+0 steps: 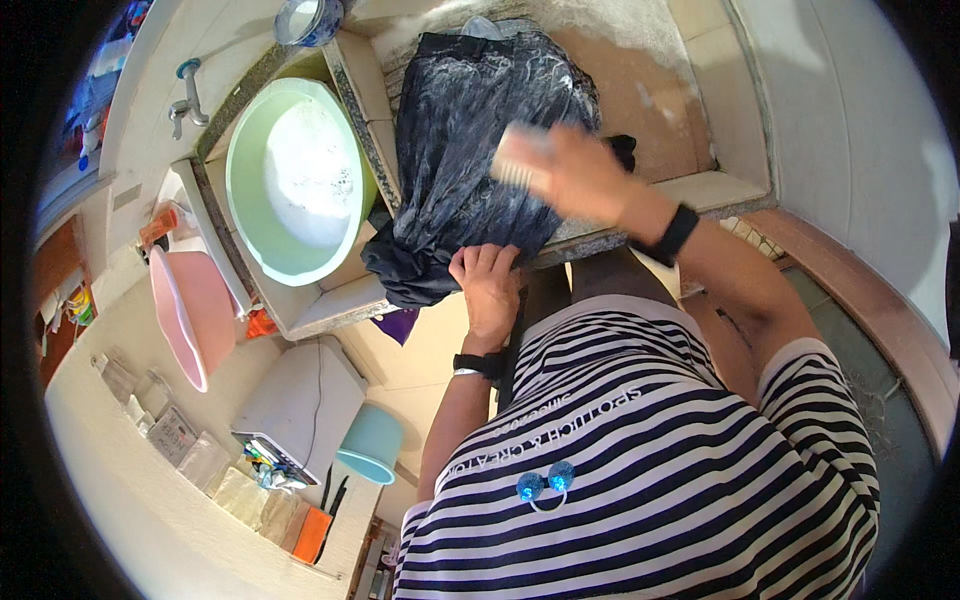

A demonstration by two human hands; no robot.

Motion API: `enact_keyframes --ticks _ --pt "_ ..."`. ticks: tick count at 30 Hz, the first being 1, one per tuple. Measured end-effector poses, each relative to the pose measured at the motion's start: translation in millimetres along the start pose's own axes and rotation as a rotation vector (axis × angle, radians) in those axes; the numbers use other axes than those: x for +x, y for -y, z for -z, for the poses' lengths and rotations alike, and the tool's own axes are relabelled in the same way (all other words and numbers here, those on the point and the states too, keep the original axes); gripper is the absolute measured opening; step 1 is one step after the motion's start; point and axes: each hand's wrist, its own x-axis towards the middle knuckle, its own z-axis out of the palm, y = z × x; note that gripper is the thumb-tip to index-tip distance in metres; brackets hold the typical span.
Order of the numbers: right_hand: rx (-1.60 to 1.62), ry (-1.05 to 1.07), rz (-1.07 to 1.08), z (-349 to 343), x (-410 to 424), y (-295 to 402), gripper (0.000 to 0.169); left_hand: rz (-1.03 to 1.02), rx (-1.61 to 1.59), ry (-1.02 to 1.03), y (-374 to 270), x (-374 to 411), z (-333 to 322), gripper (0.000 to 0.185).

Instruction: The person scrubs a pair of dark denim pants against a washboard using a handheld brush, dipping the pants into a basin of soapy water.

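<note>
A dark garment (465, 135), wet and streaked with white suds, is spread over the stone-edged washing slab in front of me. My right hand (585, 172), blurred, grips a scrubbing brush (517, 159) with pale bristles over the cloth's right part. Whether the bristles touch the fabric I cannot tell. At the slab's front edge my left hand (489, 281) lies on the garment's lower hem, fingers curled over the cloth. A bunched part of the garment (412, 262) hangs over the edge to the left of that hand.
Left of the slab, a pale green basin (300, 270) of sudsy water stands in a tiled sink under a metal tap (189, 101). A blue-patterned container (309, 22) sits on the back ledge. Beyond the sink are a pink basin (196, 300) and a light-blue bucket (375, 439).
</note>
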Motion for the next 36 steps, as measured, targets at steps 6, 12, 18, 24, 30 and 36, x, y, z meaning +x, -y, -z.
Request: enact_keyframes --ticks 6,12,18,24,30,36 --pt "-0.232 0.049 -0.112 -15.3 42.2 -23.2 0.078 0.041 0.049 0.084 -2.3 -12.3 4.6 0.021" --pt "-0.029 -0.109 -0.233 1.4 39.6 -8.0 0.059 0.045 0.079 0.087 18.7 -17.0 1.7 0.017" --pt "0.057 -0.023 -0.036 -24.4 7.9 27.7 0.067 -0.042 0.068 0.113 21.3 -15.0 18.2 0.021" --pt "-0.159 -0.092 -0.499 20.4 40.1 -57.7 0.064 0.006 0.363 0.144 53.2 11.3 74.9 0.017" --pt "-0.080 -0.179 0.099 -45.7 -25.1 49.0 0.055 0.039 0.583 0.548 65.0 -10.4 67.7 0.017" --pt "-0.134 -0.179 -0.541 4.7 9.0 -55.9 0.064 0.003 0.666 0.663 71.1 -3.6 52.0 0.017"
